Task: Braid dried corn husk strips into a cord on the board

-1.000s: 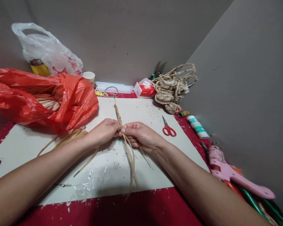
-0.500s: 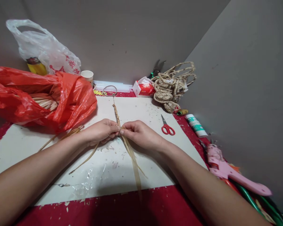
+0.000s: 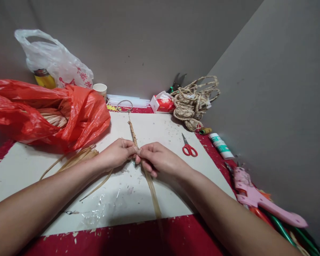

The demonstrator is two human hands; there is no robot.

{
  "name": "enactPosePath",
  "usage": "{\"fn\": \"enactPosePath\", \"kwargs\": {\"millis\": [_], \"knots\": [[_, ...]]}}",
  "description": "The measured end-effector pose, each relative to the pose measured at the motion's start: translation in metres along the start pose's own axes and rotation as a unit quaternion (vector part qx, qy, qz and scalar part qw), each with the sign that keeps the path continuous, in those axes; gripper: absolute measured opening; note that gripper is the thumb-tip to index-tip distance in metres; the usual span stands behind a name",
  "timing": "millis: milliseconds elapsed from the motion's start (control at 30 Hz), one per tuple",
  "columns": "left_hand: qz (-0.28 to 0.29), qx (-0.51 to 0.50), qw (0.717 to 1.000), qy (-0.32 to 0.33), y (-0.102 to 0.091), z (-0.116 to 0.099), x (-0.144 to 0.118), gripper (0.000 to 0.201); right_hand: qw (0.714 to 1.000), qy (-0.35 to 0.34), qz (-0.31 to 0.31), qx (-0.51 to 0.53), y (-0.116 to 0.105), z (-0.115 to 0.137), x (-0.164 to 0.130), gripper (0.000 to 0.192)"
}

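Since a second ago the loose straw ends have drawn together from a spread fan into one flat strip trailing toward the bench's near edge. Both the left hand and the right hand hold a closed grip on the straw braid at mid-bench, fingertips meeting. Spare straws lie under the left wrist beside a red bag. Red scissors rest just right of the hands, a rope pile behind them, a pink glue gun farther right.
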State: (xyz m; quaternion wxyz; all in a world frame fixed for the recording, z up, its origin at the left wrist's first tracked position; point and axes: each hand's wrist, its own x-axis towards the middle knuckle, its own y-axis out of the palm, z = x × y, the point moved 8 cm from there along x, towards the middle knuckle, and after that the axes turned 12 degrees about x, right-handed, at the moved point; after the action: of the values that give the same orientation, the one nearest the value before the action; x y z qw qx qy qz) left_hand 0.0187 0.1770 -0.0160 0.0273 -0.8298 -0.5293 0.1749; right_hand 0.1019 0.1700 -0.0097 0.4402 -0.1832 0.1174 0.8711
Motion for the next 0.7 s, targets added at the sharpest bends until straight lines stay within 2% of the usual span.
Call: {"fn": "enactPosePath", "kwargs": {"millis": [100,200,333,467,567,700], "knots": [[0.011,-0.055,0.998,-0.02,0.005,0.003,-0.002,0.028,0.999,-0.007,-0.043,-0.02,0.006,-0.005,-0.005,0.024],[-0.001,-0.092,0.995,-0.033,0.005,0.004,-0.002,0.029,0.985,-0.068,-0.094,-0.131,0.006,0.004,-0.01,0.026],[-0.011,-0.097,0.994,-0.044,0.003,0.002,-0.004,0.033,0.926,-0.146,-0.134,-0.323,0.007,0.02,-0.017,0.03],[-0.028,-0.111,0.992,-0.053,0.002,0.0,-0.006,0.032,0.874,-0.136,-0.158,-0.439,0.008,0.022,-0.021,0.03],[-0.036,-0.1,0.994,-0.035,0.003,-0.002,-0.006,0.034,0.838,-0.12,-0.17,-0.504,0.011,0.02,-0.021,0.033],[-0.033,-0.086,0.995,-0.03,0.005,0.002,-0.004,0.035,0.805,-0.107,-0.151,-0.564,0.021,0.016,-0.023,0.032]]}}
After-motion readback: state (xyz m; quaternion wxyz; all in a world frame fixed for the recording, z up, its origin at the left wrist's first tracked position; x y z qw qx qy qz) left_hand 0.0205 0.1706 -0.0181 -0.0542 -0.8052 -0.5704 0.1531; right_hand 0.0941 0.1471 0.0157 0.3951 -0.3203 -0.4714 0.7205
